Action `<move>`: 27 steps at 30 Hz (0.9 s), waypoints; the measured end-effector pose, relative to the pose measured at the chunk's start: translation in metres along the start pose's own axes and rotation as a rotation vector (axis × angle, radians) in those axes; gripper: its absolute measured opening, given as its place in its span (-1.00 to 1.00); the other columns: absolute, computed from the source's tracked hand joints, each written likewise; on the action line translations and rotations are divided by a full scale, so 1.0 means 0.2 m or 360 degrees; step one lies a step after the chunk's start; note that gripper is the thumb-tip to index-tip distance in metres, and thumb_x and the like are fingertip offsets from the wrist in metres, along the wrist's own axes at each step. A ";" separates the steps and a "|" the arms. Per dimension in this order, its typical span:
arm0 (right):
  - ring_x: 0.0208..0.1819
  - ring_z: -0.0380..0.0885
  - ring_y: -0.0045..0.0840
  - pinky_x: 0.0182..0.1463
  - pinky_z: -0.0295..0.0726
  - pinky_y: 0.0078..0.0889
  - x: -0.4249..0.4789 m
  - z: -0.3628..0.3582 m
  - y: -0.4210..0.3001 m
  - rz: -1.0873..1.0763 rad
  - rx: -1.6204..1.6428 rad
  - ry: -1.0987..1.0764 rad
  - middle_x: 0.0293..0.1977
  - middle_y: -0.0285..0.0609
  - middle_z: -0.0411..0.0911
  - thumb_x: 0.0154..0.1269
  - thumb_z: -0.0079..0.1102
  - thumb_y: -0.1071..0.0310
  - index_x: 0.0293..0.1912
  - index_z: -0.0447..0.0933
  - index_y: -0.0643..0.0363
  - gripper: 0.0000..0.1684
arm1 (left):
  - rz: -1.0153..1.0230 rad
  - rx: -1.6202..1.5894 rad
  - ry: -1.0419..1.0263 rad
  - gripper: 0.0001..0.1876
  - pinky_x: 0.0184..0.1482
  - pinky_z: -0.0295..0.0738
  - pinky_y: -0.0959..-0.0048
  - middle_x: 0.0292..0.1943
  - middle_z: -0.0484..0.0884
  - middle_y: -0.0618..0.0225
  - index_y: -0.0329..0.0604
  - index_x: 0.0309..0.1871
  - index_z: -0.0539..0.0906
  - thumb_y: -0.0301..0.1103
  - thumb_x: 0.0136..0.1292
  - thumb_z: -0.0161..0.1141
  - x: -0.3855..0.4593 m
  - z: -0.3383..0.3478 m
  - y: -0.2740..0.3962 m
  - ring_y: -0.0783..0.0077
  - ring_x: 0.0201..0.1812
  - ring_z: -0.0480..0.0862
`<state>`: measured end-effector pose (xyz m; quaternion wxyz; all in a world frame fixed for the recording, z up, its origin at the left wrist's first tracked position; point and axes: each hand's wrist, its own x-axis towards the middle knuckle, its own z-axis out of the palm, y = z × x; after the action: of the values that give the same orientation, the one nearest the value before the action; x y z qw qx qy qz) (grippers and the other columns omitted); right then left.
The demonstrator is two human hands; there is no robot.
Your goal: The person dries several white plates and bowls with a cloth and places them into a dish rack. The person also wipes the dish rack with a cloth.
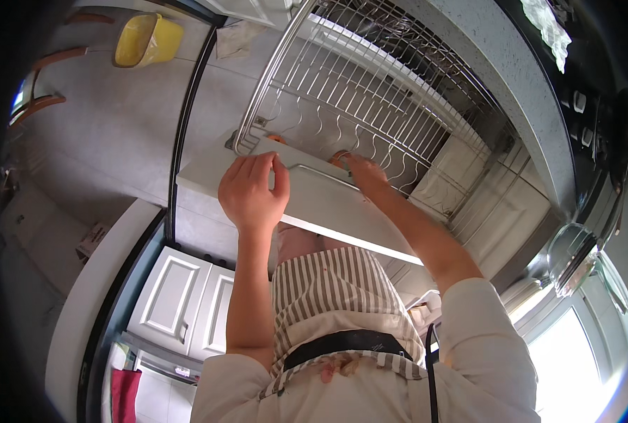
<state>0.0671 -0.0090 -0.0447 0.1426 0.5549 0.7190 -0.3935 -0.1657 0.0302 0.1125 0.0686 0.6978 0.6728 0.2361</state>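
Note:
A white drawer front (pixel 324 198) stands pulled out before me, with a chrome wire rack (pixel 345 84) behind it. My left hand (pixel 254 193) is over the left part of the drawer front, fingers curled and thumb near the forefinger. Its fingertips are by the bent end of the rack's side rail (pixel 264 95); whether they grip it is hidden. My right hand (pixel 367 173) reaches in behind the drawer front. Its fingers touch an orange-brown object (pixel 339 158), mostly covered. Another orange object (pixel 277 138) shows farther left.
A speckled grey countertop (pixel 509 79) curves along the right, bearing a clear glass bowl (pixel 570 254) and crumpled white plastic (pixel 549 31). Wavy wire dividers (pixel 357 136) hang at the rack's near side. A yellow bin (pixel 160 39) stands on the floor, upper left. White cupboards (pixel 171 301) are at lower left.

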 end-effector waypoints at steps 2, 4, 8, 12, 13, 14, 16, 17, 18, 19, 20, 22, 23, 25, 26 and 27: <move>-0.06 0.51 -0.26 -0.05 0.58 -0.22 -0.04 -0.06 0.05 -0.0137 -0.0016 0.0019 -0.05 -0.24 0.48 0.06 0.00 0.55 -0.04 0.45 0.13 -0.60 | 0.0028 -0.0001 -0.0014 -0.96 -0.47 0.45 0.48 -0.54 0.61 0.47 -0.10 -0.48 0.58 -0.48 -0.02 0.20 0.00 -0.01 0.00 0.42 -0.50 0.58; -0.01 0.47 -0.30 -0.06 0.59 -0.26 -0.06 -0.09 0.15 -0.0321 -0.0085 0.0044 -0.04 -0.25 0.47 0.06 0.00 0.55 -0.02 0.45 0.11 -0.58 | 0.0066 0.0005 -0.0048 -0.96 -0.45 0.46 0.48 -0.53 0.62 0.47 -0.10 -0.47 0.59 -0.49 -0.02 0.20 0.00 -0.02 0.00 0.42 -0.48 0.59; 0.04 0.40 -0.29 -0.07 0.62 -0.36 -0.05 -0.13 0.33 -0.0517 -0.0497 0.0000 0.13 -0.36 0.37 0.06 0.03 0.51 0.02 0.45 0.08 -0.55 | 0.0030 0.0018 -0.0050 -0.97 -0.43 0.47 0.47 -0.52 0.63 0.47 -0.10 -0.47 0.59 -0.48 -0.01 0.20 0.00 -0.02 0.00 0.42 -0.47 0.60; 0.01 0.41 -0.28 -0.07 0.62 -0.31 -0.09 -0.11 0.40 -0.0447 -0.0491 0.0103 -0.08 -0.31 0.39 0.09 0.05 0.48 0.13 0.36 -0.01 -0.45 | -0.0005 0.0058 -0.0084 -0.97 -0.43 0.47 0.46 -0.52 0.63 0.48 -0.09 -0.47 0.59 -0.47 -0.01 0.20 0.01 -0.02 0.01 0.42 -0.47 0.60; 0.03 0.39 -0.28 -0.08 0.62 -0.32 -0.10 -0.10 0.42 -0.0468 -0.0519 0.0130 -0.04 -0.33 0.39 0.08 0.06 0.49 0.15 0.34 -0.01 -0.42 | -0.0012 0.0063 -0.0096 -0.97 -0.43 0.47 0.46 -0.52 0.63 0.48 -0.09 -0.48 0.59 -0.47 -0.01 0.20 0.01 -0.02 0.02 0.42 -0.47 0.60; 0.05 0.37 -0.29 -0.08 0.63 -0.34 -0.11 -0.10 0.43 -0.0488 -0.0546 0.0158 0.01 -0.35 0.38 0.07 0.06 0.51 0.17 0.32 -0.01 -0.39 | -0.0016 0.0059 -0.0075 -0.97 -0.44 0.46 0.46 -0.52 0.63 0.48 -0.09 -0.48 0.59 -0.47 -0.01 0.21 0.00 -0.02 0.02 0.42 -0.47 0.60; 0.05 0.38 -0.30 -0.10 0.64 -0.35 -0.15 -0.12 0.44 -0.0638 -0.0639 0.0242 0.11 -0.36 0.34 0.03 0.08 0.54 0.21 0.30 -0.01 -0.32 | -0.0021 0.0050 -0.0023 -0.97 -0.45 0.46 0.45 -0.53 0.63 0.48 -0.09 -0.48 0.59 -0.47 -0.01 0.21 0.01 -0.01 0.01 0.42 -0.47 0.60; 0.05 0.39 -0.30 -0.11 0.64 -0.35 -0.17 -0.13 0.45 -0.0713 -0.0685 0.0284 0.17 -0.36 0.32 0.01 0.09 0.55 0.23 0.28 -0.01 -0.29 | -0.0022 0.0036 -0.0019 -0.97 -0.45 0.46 0.45 -0.53 0.63 0.48 -0.10 -0.48 0.59 -0.47 -0.01 0.21 0.01 -0.01 0.01 0.41 -0.47 0.60; 0.04 0.39 -0.30 -0.11 0.64 -0.35 -0.20 -0.12 0.47 -0.0682 -0.0664 0.0260 0.20 -0.38 0.29 0.00 0.09 0.56 0.23 0.28 0.00 -0.28 | -0.0021 0.0021 -0.0016 -0.97 -0.45 0.46 0.45 -0.53 0.63 0.47 -0.10 -0.48 0.59 -0.47 -0.01 0.21 0.01 -0.01 0.02 0.41 -0.47 0.60; 0.03 0.40 -0.30 -0.11 0.64 -0.35 -0.22 -0.10 0.51 -0.0652 -0.0644 0.0236 0.22 -0.39 0.27 -0.01 0.10 0.57 0.23 0.29 0.00 -0.27 | -0.0022 0.0006 -0.0014 -0.97 -0.45 0.46 0.45 -0.53 0.63 0.47 -0.10 -0.49 0.59 -0.47 -0.01 0.21 0.01 -0.01 0.02 0.40 -0.47 0.60; 0.03 0.40 -0.29 -0.11 0.64 -0.35 -0.23 -0.09 0.53 -0.0621 -0.0624 0.0211 0.25 -0.40 0.25 -0.02 0.10 0.58 0.23 0.29 0.01 -0.26 | -0.0025 0.0012 -0.0016 -0.97 -0.45 0.46 0.44 -0.53 0.63 0.46 -0.10 -0.48 0.59 -0.47 -0.01 0.21 0.01 -0.01 0.02 0.40 -0.47 0.60; 0.04 0.39 -0.28 -0.09 0.63 -0.33 -0.26 -0.10 0.57 -0.0599 -0.0591 0.0186 0.23 -0.40 0.28 -0.01 0.10 0.56 0.23 0.30 0.02 -0.28 | -0.0031 0.0014 -0.0017 -0.97 -0.45 0.46 0.44 -0.52 0.63 0.46 -0.10 -0.48 0.59 -0.47 0.00 0.21 0.01 -0.01 0.02 0.40 -0.47 0.60; 0.05 0.39 -0.27 -0.08 0.62 -0.32 -0.26 -0.10 0.58 -0.0589 -0.0574 0.0173 0.21 -0.40 0.30 -0.01 0.10 0.55 0.22 0.31 0.03 -0.29 | -0.0030 0.0025 -0.0018 -0.97 -0.45 0.46 0.44 -0.52 0.63 0.45 -0.09 -0.48 0.59 -0.47 0.00 0.21 0.01 0.00 0.02 0.39 -0.47 0.60; 0.04 0.40 -0.23 0.01 0.57 -0.30 -0.25 -0.05 0.56 -0.0601 -0.0409 0.0169 0.19 -0.33 0.35 -0.03 0.10 0.57 0.18 0.37 0.06 -0.33 | -0.0019 0.0049 -0.0022 -0.97 -0.44 0.46 0.43 -0.52 0.63 0.45 -0.09 -0.48 0.59 -0.47 0.00 0.21 0.01 -0.01 0.03 0.39 -0.47 0.61; 0.03 0.41 -0.21 0.05 0.55 -0.29 -0.24 -0.02 0.54 -0.0608 -0.0326 0.0167 0.18 -0.30 0.37 -0.04 0.09 0.57 0.15 0.40 0.07 -0.34 | -0.0029 0.0054 -0.0033 -0.97 -0.44 0.46 0.43 -0.52 0.63 0.45 -0.09 -0.48 0.59 -0.47 0.00 0.21 0.01 -0.01 0.03 0.38 -0.46 0.61; 0.03 0.42 -0.21 0.07 0.53 -0.29 -0.22 -0.01 0.49 -0.0549 -0.0182 0.0133 0.15 -0.28 0.40 -0.02 0.09 0.57 0.13 0.42 0.08 -0.38 | -0.0045 0.0064 -0.0040 -0.97 -0.43 0.47 0.43 -0.52 0.63 0.45 -0.08 -0.48 0.60 -0.47 0.00 0.21 0.01 -0.01 0.04 0.38 -0.46 0.61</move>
<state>0.1723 -0.0302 -0.0559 0.0741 0.4302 0.8300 -0.3472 -0.1601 0.0313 0.1181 0.0664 0.6924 0.6862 0.2126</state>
